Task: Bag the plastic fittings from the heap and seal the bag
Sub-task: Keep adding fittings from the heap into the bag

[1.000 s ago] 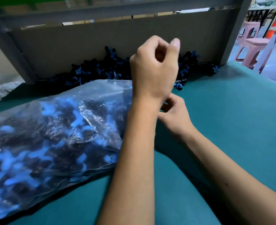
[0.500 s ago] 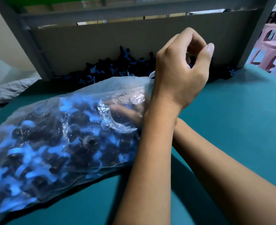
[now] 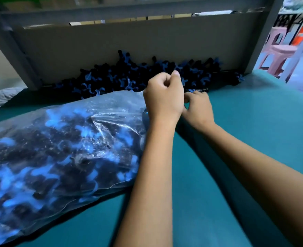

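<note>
A clear plastic bag (image 3: pixel 61 148), packed with blue and black plastic fittings, lies on its side across the teal table (image 3: pixel 254 122), its mouth end hidden behind the person's left hand (image 3: pixel 163 97). That hand is raised in a curled fist at the bag's upper right corner, while the right hand (image 3: pixel 198 107) sits just beside it with fingers bent, low against the table; what either hand grips, if anything, cannot be told. Behind both hands, the loose heap (image 3: pixel 138 75) of fittings is piled against a cardboard panel (image 3: pixel 111 45) at the table's far edge, with pink stools (image 3: pixel 279 49) at right.
</note>
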The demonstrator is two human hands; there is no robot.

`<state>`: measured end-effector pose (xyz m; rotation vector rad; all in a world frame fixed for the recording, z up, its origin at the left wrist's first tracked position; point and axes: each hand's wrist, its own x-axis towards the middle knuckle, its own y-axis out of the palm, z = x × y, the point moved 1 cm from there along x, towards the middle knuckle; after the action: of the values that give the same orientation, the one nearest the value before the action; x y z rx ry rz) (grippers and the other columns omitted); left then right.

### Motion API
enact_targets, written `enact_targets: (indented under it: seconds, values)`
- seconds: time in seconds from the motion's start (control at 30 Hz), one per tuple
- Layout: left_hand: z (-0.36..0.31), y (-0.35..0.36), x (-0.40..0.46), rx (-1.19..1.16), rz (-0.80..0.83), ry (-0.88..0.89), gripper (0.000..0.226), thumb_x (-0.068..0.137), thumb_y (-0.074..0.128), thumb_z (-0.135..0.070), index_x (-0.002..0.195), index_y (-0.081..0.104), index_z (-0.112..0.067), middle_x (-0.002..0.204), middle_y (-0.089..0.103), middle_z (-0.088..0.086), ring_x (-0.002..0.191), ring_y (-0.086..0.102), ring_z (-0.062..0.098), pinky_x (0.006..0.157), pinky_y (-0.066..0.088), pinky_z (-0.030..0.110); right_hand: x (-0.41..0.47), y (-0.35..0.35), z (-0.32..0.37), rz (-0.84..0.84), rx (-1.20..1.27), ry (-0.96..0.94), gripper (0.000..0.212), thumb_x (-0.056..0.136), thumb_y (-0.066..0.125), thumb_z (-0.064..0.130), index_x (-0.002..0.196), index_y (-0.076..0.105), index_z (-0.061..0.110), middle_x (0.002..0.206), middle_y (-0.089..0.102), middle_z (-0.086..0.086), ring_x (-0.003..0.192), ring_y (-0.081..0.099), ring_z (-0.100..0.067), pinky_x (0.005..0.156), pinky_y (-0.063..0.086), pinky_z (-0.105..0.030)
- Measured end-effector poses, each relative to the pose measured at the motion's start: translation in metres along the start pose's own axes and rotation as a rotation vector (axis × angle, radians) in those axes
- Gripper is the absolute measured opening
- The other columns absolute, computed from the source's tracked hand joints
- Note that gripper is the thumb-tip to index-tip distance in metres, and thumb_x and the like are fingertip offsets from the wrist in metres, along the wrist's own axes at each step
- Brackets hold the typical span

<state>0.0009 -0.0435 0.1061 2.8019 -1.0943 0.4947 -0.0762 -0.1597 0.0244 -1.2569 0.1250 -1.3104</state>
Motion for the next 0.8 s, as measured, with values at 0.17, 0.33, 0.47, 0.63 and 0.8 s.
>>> enact_targets:
  seconds: [0.17, 0.33, 0.47, 0.63, 0.8]
  values:
    - [0.017, 0.001, -0.003, 0.161, 0.027, -0.117, 0.035, 0.097, 0.06, -0.027, 0.077, 0.068, 0.0, 0.076, 0.073, 0.01, 0.08, 0.065, 0.034, 0.078, 0.057, 0.044, 0.026, 0.008, -0.054, 0.318, -0.328, 0.184, 0.055, 0.1, 0.049, 0.041, 0.152, 0.036, 0.029, 0.151, 0.036, -0.011, 0.134, 0.03, -0.039, 0.104, 0.041, -0.05]
    - [0.023, -0.001, 0.0, 0.175, 0.024, -0.152, 0.034, 0.098, 0.059, -0.027, 0.078, 0.067, -0.001, 0.079, 0.074, 0.008, 0.084, 0.068, 0.033, 0.081, 0.059, 0.045, 0.034, 0.012, -0.061, 0.327, -0.212, 0.173, 0.03, 0.099, 0.055, 0.027, 0.124, 0.066, 0.014, 0.133, 0.046, -0.018, 0.119, 0.046, -0.042, 0.102, 0.041, -0.044]
    - [0.028, 0.002, 0.0, 0.168, 0.031, -0.165, 0.032, 0.097, 0.061, -0.027, 0.077, 0.067, -0.004, 0.077, 0.074, 0.006, 0.08, 0.068, 0.03, 0.074, 0.058, 0.038, 0.01, -0.006, -0.049, 0.139, -0.09, 0.136, 0.011, 0.088, 0.066, 0.012, 0.093, 0.073, 0.005, 0.096, 0.06, -0.02, 0.093, 0.057, -0.039, 0.076, 0.048, -0.039]
    - [0.039, 0.001, -0.002, 0.261, 0.107, -0.2, 0.007, 0.089, 0.067, -0.018, 0.084, 0.07, -0.021, 0.079, 0.068, -0.007, 0.059, 0.058, 0.014, 0.052, 0.041, 0.021, -0.036, -0.031, -0.038, -0.063, 0.435, 0.316, 0.015, 0.085, 0.072, 0.009, 0.095, 0.063, 0.014, 0.081, 0.07, 0.002, 0.072, 0.064, -0.012, 0.067, 0.046, -0.011]
    - [0.044, -0.002, -0.004, 0.316, 0.302, -0.23, 0.023, 0.086, 0.081, -0.018, 0.107, 0.072, -0.024, 0.093, 0.071, 0.0, 0.077, 0.067, 0.018, 0.066, 0.05, 0.022, -0.062, -0.044, -0.029, 0.004, 1.268, 0.572, 0.011, 0.092, 0.069, 0.003, 0.101, 0.067, 0.007, 0.075, 0.074, 0.0, 0.067, 0.069, -0.009, 0.065, 0.054, -0.017]
